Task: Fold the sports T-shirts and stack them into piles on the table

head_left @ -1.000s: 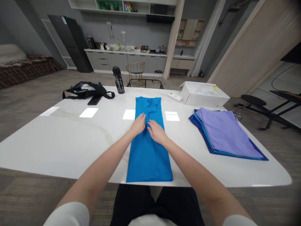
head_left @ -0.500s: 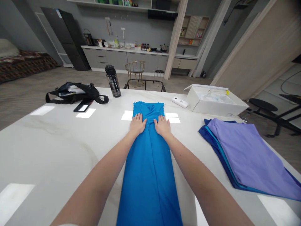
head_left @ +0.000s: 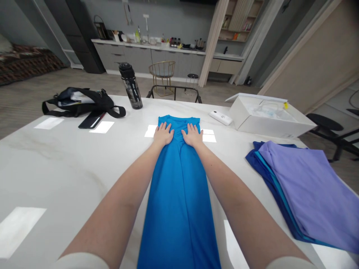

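A bright blue garment (head_left: 179, 194), folded into a long narrow strip, lies on the white table (head_left: 70, 168) and runs straight away from me. My left hand (head_left: 163, 133) rests flat on its far end, fingers spread, on the left side. Beside it, my right hand (head_left: 192, 134) presses flat on the right side of the same end. Neither hand grips the cloth; both lie palm down near the garment's far edge.
A stack of folded garments (head_left: 303, 186), lilac on top, lies at the right. Behind it stand an open white box (head_left: 266, 117) and a white remote (head_left: 221, 117). A dark water bottle (head_left: 130, 86) and a black bag (head_left: 78, 102) sit at the far left.
Both hands have slid along the blue garment away from me to its far end and moved apart. The camera has moved forward and closer over the table.
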The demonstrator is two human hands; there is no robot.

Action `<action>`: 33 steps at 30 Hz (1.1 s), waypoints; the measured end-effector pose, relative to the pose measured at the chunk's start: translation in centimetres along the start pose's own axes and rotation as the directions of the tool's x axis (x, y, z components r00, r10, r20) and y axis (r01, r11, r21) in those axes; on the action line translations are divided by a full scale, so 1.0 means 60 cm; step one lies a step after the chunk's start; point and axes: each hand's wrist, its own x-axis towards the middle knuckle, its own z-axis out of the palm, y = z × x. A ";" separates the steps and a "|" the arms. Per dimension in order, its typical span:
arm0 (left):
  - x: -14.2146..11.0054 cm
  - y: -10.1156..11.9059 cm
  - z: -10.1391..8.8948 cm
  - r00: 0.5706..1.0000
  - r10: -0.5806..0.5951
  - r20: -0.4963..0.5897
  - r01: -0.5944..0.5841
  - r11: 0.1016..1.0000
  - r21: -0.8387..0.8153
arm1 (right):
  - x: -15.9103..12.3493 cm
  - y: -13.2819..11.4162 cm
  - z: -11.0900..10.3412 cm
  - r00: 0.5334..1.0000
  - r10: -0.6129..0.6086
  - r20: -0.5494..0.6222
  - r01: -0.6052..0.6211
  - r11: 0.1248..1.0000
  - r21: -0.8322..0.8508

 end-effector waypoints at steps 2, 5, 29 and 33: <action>-0.008 0.005 -0.003 1.000 -0.025 -0.015 0.025 1.000 0.012 | -0.002 0.016 -0.006 0.999 0.038 -0.004 -0.038 0.999 -0.007; -0.041 0.022 -0.013 0.989 0.092 -0.112 -0.086 0.995 0.056 | -0.028 0.026 -0.017 0.994 0.051 -0.094 -0.053 0.998 -0.024; -0.786 0.078 -0.064 0.856 0.510 0.085 -0.515 0.856 0.053 | -0.781 0.057 -0.018 0.746 -0.662 0.077 0.659 0.750 0.058; -0.810 0.074 -0.064 0.835 0.544 0.088 -0.549 0.834 0.051 | -0.806 0.066 -0.004 0.725 -0.688 0.044 0.689 0.725 -0.003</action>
